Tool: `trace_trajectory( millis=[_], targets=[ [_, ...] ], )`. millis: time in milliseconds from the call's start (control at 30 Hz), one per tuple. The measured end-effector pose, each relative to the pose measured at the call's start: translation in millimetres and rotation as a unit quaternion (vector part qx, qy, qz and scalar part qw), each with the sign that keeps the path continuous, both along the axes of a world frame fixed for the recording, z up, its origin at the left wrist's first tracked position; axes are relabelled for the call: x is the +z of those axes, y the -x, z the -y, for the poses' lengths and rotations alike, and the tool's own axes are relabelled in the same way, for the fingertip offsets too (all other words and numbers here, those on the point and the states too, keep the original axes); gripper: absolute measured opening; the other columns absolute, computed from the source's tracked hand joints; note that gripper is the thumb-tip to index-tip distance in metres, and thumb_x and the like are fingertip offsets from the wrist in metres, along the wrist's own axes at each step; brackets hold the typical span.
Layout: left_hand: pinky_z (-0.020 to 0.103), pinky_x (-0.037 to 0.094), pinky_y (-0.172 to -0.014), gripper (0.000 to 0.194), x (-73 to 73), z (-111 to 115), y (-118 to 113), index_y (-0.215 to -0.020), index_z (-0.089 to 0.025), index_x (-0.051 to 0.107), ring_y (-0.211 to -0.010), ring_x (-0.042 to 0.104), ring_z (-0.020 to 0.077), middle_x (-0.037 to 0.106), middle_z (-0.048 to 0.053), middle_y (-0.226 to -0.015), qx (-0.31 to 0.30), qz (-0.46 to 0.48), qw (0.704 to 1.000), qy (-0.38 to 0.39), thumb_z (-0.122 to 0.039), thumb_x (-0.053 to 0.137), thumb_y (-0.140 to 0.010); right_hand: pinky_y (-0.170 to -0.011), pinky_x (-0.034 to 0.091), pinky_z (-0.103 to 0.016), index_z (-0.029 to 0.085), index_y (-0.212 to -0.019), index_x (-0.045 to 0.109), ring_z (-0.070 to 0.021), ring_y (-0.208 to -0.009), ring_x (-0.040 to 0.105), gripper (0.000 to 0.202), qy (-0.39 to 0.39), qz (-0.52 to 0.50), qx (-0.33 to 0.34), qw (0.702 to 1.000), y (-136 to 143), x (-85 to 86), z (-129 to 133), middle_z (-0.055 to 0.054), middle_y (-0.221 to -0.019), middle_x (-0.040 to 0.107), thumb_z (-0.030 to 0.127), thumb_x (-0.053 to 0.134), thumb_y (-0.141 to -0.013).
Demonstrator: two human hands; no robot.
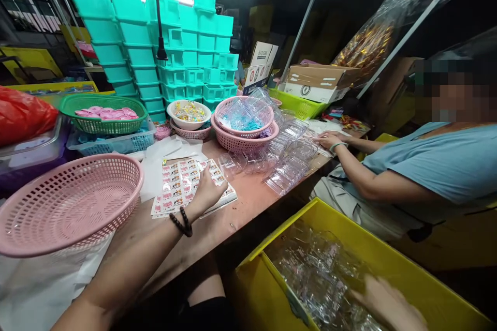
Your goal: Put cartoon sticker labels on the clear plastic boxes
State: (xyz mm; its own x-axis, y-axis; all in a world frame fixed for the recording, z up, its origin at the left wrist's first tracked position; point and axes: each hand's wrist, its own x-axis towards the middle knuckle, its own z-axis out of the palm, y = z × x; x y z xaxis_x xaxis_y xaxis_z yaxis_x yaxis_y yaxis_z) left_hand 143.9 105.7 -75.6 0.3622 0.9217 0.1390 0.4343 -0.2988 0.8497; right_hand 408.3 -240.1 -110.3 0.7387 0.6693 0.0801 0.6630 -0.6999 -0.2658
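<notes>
My left hand [209, 189], with a dark bead bracelet on the wrist, rests on a stack of printed sticker sheets [176, 186] on the table. Its index finger is stretched out and the thumb stands apart from it; nothing shows in its grasp. Rows of small pink and dark pictures cover the sheets. At the lower right, my right hand [390, 302] is smeared by motion above a yellow bin [365, 227]. Inside the bin lie many clear plastic boxes [322, 279]. Whether this hand touches one of them cannot be made out.
Clear plastic packs [289, 165] lie on the table beside stacked pink baskets [248, 142]. A large pink basket [97, 196] stands at left, near a green basket [104, 124] of pink pieces. Teal bins [186, 46] rise behind. A co-worker [419, 165] sits at right.
</notes>
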Motion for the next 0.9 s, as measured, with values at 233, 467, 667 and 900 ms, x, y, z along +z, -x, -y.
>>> trace_trajectory(
  millis=[233, 467, 667, 900],
  targets=[
    [0.047, 0.035, -0.114, 0.1, 17.9, -37, -67, -0.148, 0.003, 0.027, -0.141, 0.043, 0.042, 0.048, 0.036, -0.145, 0.025, -0.049, 0.998, 0.031, -0.04, 0.078, -0.073, -0.083, 0.055, -0.033, 0.019, -0.106, 0.07, -0.0212, -0.088, 0.071, 0.028, -0.114, 0.003, 0.224, 0.968, 56, 72.4, -238, -0.01, -0.102, 0.075, 0.027, 0.048, -0.091],
    [0.036, 0.05, -0.098, 0.078, 18.9, -52, -63, -0.146, -0.003, 0.038, -0.12, 0.065, 0.0316, 0.067, 0.026, -0.127, 0.056, -0.051, 0.997, 0.025, -0.021, 0.071, -0.078, -0.087, 0.051, -0.036, 0.011, -0.108, 0.066, -0.0288, -0.1, 0.071, 0.027, -0.023, 0.022, 0.152, 0.988, 77, 64.4, -359, -0.021, -0.103, 0.074, 0.032, 0.062, -0.092],
    [0.03, 0.051, -0.096, 0.05, 23.6, -48, -17, -0.128, -0.015, 0.066, -0.108, 0.071, 0.0238, 0.075, 0.012, -0.119, 0.058, -0.058, 0.996, -0.032, -0.015, 0.07, -0.078, -0.088, 0.05, -0.037, 0.01, -0.118, 0.059, -0.0318, -0.106, 0.071, 0.035, 0.017, 0.03, 0.139, 0.99, 104, 71.4, -370, -0.025, -0.109, 0.072, 0.036, 0.055, -0.096],
    [0.031, 0.053, -0.094, 0.034, 20.5, -38, 51, -0.113, -0.017, 0.077, -0.099, 0.074, 0.0237, 0.079, 0.011, -0.105, 0.113, -0.102, 0.985, -0.077, -0.011, 0.06, -0.085, -0.084, 0.052, -0.036, 0.015, -0.112, 0.064, -0.0321, -0.105, 0.071, 0.067, 0.054, 0.001, 0.178, 0.982, 116, 84.8, -368, -0.021, -0.108, 0.073, 0.074, 0.043, -0.09]
  ],
)
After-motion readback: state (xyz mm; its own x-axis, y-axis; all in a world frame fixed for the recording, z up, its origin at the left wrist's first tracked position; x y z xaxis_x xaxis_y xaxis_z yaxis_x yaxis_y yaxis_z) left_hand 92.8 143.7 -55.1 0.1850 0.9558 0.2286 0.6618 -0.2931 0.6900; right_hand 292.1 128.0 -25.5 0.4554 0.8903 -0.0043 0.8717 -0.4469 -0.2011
